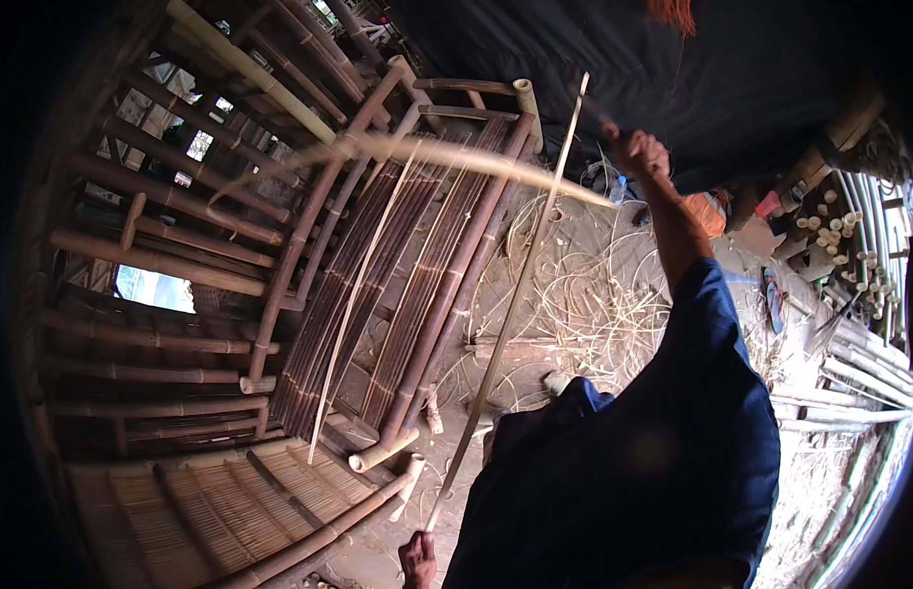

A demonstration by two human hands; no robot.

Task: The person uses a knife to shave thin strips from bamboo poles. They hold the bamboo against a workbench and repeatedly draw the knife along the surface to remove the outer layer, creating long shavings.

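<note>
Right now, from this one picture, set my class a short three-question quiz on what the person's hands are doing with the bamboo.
1. True or false: the left hand grips the lower end of the long bamboo strip.
2. What litters the ground behind that strip? A) curled bamboo shavings B) bricks C) coiled hose
3. Fill in: the right hand is raised, and its sleeve is dark ____.

Key: 1 true; 2 A; 3 blue.

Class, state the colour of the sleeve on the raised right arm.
Dark blue sleeve, seen best in the head view.
</note>
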